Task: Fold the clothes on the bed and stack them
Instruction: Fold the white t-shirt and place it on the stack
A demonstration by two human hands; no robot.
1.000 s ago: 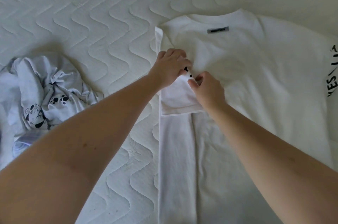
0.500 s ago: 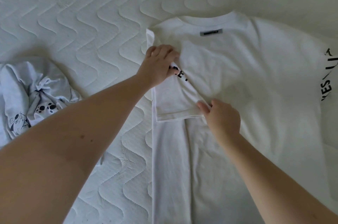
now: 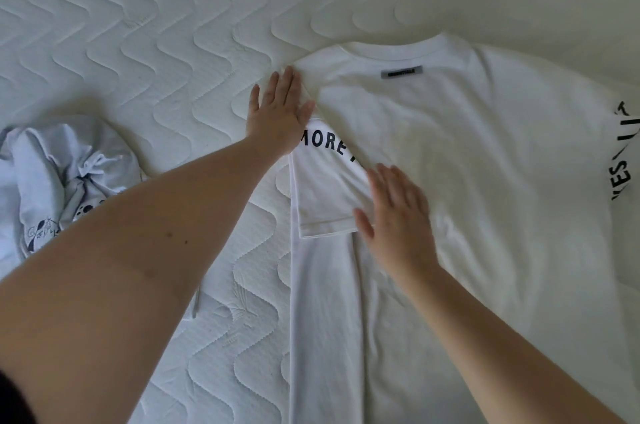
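Across the right half of the quilted white bed (image 3: 145,42) a white T-shirt (image 3: 467,164) lies flat, back up, with its grey neck label (image 3: 401,72) toward the far edge; spread this way it can be folded in clean panels. Its left side is already turned inward in a long strip, and the left sleeve (image 3: 325,191), printed "MORE", is laid back over that strip so nothing sticks out. The other sleeve, with dark lettering, lies unfolded toward the right edge. Near the left edge sits a crumpled pale garment (image 3: 59,181), unfolded. The left hand (image 3: 277,115) rests flat on the shoulder corner, fingers spread and gripping nothing, pinning the fold. The right hand (image 3: 398,215), equally open-palmed, lies at the sleeve's inner edge, apparently smoothing it.
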